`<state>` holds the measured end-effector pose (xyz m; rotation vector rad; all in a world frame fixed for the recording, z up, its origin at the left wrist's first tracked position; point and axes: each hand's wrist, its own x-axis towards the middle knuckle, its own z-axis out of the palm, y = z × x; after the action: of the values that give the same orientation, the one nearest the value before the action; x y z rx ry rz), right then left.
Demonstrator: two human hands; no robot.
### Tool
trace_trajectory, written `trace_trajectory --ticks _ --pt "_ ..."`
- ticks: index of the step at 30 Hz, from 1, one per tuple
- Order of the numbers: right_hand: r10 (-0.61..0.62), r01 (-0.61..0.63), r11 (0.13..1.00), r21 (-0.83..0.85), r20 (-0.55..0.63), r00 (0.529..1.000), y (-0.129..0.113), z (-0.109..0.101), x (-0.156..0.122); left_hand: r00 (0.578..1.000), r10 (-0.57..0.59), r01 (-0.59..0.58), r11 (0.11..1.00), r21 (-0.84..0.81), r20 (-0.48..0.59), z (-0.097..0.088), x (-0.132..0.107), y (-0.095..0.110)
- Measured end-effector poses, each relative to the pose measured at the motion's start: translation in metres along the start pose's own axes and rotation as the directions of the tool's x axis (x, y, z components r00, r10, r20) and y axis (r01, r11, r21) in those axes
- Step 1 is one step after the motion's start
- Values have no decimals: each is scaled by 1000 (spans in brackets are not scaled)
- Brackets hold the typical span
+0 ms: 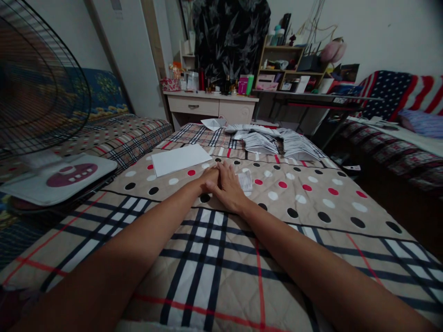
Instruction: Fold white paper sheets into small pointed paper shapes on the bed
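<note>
Resting one upon the other, the two hands meet in the middle of the quilt [238,276], and from where I stand the head view gives the only look at them. The right hand [229,184] lies over the left hand [208,178], its fingers nearly straight and its thumb set apart, pinching nothing that I can see. The left hand's fingers are mostly covered, so I can't tell whether they are curled or flat, or whether any paper is pressed beneath. Just beside the right hand, on its outer side, a small slip [245,181] lies on the quilt, with what looks like print on it. Farther up, the folded papers [260,144] lie in overlapping rows: two fanned rows side by side on the right, more lying across behind them, and a loose white piece [213,123] to the left of those. I'd take the rows for work already done, and a good deal of it. Near the hands on the left, the white sheet [182,160] lies flat, apparently unfolded, so I'd count it as left to do, though whether it is one sheet or several I can't make out
</note>
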<state>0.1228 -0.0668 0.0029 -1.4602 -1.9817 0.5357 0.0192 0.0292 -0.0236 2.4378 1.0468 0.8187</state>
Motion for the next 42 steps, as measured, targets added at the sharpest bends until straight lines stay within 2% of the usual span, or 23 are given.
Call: trace_trajectory --ticks 3,5,8,10,12,15,19,23,25,27,29,32,37,40,42 --pt "-3 7 999 -48 75 997 7 -8 -6 989 -1 -9 998 69 149 -9 -5 0" --pt "13 -2 996 -89 128 992 12 -14 -11 979 26 -41 997 72 203 -16 -7 0" --pt "48 -16 986 -165 192 980 21 -28 -19 961 116 -117 993 -8 250 -26 -9 2" --pt "81 -30 973 -229 215 973 28 -41 -25 951 142 -128 989 -70 276 -33 -11 4" --pt "100 -26 957 -290 246 964 35 -52 -29 949 125 -99 990 -103 289 -37 -14 6" --pt "44 55 935 -349 270 962 47 -62 -34 964 80 -60 994 -88 252 -36 -16 6" --pt "-71 114 940 -323 141 987 61 -59 -35 998 31 -29 999 -30 62 -23 -14 2" --pt "-142 136 958 -253 -4 990 66 -55 -34 994 -1 4 1000 25 -107 -16 -14 6" --pt "-139 123 970 -207 -63 988 66 -56 -33 985 51 -39 996 76 -165 -19 -16 16" --pt "-120 101 980 -171 -109 987 65 -58 -33 962 169 -133 976 170 -215 -24 -20 28" --pt "-104 83 986 -148 -143 984 65 -60 -32 929 306 -248 933 261 -210 -27 -23 39" --pt "-128 103 985 -136 -188 974 64 -61 -32 894 431 -364 856 366 -121 -27 -24 51" --pt "-215 182 971 -157 -230 949 62 -60 -32 873 487 -428 782 453 -16 -23 -24 58" --pt "-228 197 969 -149 -234 945 60 -61 -33 870 492 -423 782 458 -36 -22 -25 60" --pt "-204 178 977 -114 -286 936 61 -61 -33 874 477 -398 808 435 -87 -22 -26 60"
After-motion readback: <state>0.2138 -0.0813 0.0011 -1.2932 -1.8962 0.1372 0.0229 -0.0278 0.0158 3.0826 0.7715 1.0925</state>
